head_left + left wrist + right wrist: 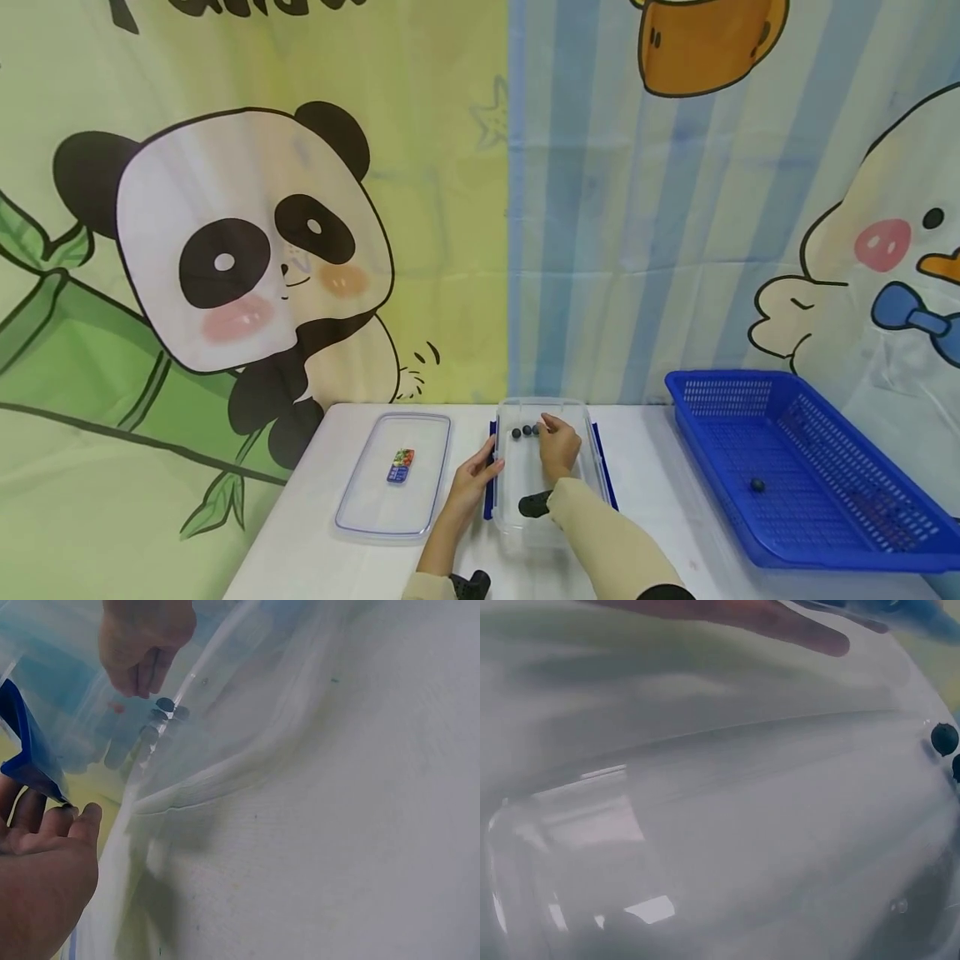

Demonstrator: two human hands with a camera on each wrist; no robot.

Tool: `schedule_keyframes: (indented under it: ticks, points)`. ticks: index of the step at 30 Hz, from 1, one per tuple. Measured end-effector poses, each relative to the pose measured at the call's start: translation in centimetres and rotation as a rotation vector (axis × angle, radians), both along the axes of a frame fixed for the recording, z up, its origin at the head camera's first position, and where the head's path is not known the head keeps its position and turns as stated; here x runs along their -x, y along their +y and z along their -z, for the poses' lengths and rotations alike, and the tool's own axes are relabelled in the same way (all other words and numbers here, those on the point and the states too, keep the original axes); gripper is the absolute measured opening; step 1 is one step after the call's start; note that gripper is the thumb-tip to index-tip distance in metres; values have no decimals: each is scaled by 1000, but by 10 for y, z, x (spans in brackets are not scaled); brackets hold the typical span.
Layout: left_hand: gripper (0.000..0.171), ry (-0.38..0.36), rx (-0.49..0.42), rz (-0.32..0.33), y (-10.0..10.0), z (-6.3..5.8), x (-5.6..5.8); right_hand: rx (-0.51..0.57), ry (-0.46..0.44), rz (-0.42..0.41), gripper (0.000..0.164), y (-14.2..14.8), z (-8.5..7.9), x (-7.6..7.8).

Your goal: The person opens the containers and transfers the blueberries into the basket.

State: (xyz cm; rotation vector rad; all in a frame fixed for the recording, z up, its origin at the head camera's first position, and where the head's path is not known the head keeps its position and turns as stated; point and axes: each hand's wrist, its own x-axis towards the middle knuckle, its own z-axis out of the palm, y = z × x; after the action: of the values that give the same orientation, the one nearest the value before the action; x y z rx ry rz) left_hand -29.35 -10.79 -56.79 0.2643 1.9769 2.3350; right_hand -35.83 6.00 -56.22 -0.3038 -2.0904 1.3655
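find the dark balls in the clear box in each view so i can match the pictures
Head: dark balls in a row near the far end of the clear box, just left of the right hand.
Left wrist: dark balls left of centre, upper half, by the right hand's fingertips.
Right wrist: dark balls at the right edge, one cut off.
Shared landmark: the clear box.

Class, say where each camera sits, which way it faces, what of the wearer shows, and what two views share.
Head: worn on the head, facing forward and down at the clear box; left hand, right hand and sleeves show.
Left wrist: on that wrist, facing the box and white table; both hands show.
Right wrist: on that wrist, facing the box's inside; fingers, probably the left hand's, show above.
Head and left wrist share both hands and dark balls.
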Motion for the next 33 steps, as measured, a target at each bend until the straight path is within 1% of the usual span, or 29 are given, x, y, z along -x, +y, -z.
schedule_keyframes:
  ticks: [5, 11, 16, 19, 20, 23, 27, 29, 33]
  points:
    - [58, 14, -19, 14, 0, 1, -1, -4, 2, -4, 23, 5, 6, 1]
    - [59, 33, -39, 25, 0, 2, -3, 10, -33, -47, 28, 7, 9, -3]
    - [59, 44, -21, 41, 1, 2, -3, 26, -70, -62, 32, 9, 8, -6]
    - [60, 40, -20, 51, 1, 1, -3, 57, -90, -57, 34, 10, 8, -6]
    - [59, 38, -23, 54, 1, -1, -3, 60, -94, -56, 34, 10, 8, -5]
    - [57, 39, -31, 60, 0, -10, -6, 66, -99, -59, 35, 9, 11, -2]
    - [56, 28, -15, 57, -2, -22, -10, 61, -91, -74, 36, 9, 14, 1]
    - [56, 17, 0, 54, -2, -25, -11, 74, -85, -74, 36, 8, 15, 1]
    - [57, 4, -4, 58, -2, -28, -11, 89, -74, -50, 34, 6, 17, 5]
